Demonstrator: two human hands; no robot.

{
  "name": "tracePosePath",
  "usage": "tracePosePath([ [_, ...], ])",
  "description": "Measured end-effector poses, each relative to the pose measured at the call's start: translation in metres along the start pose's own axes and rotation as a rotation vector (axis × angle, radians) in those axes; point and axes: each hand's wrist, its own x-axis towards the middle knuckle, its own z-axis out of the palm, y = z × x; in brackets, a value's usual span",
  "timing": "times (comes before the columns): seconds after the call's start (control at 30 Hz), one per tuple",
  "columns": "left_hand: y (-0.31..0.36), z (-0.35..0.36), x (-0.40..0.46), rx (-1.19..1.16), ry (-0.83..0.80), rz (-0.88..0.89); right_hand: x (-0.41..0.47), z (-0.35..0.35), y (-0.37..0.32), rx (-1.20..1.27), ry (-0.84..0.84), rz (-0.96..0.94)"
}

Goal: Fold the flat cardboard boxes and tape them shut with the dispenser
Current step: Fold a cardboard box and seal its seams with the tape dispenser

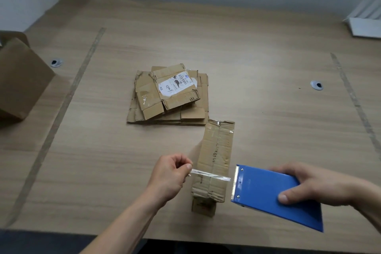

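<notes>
Left hand: the left hand [169, 173] sits just left of the folded box, its fingers [186, 166] curled, thumb and forefinger pinching the free end of the tape.
Right hand: the right hand [309, 186] grips the rear of the dispenser, thumb on its near face, the other fingers wrapped over its far edge.
Tape dispenser: a flat blue plastic tape dispenser [274, 196] with a toothed metal blade at its left end, held above the bench just right of the folded box, blade pointing at the box.
Tape: a clear strip of packing tape [210, 175] runs taut from the left fingers to the blade, crossing over the near part of the box top; whether it touches the cardboard I cannot tell.
Folded box: a small, worn brown cardboard box [216, 159], folded up, stands on the bench between the two hands, its top flaps closed, with a shiny tape patch at its far end.
Flat boxes: a pile of flattened brown cardboard boxes [169, 97] lies at mid-bench beyond the folded box; the top one is askew and bears a white shipping label [177, 85] with a barcode.
Bench: a light wood-grain bench [268, 68] with two round cable holes and faded tape lines on either side.
Left edge: a large brown cardboard carton [20, 80] stands at the bench's left edge.
Far right: a white slatted object [367, 18] rests at the far right corner.
</notes>
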Motion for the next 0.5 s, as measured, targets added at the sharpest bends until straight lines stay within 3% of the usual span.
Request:
tracePosePath([
  [0.5,-0.013,-0.018,0.009,0.018,0.03,-0.025,-0.005,-0.004,0.019,-0.023,0.043,0.088],
])
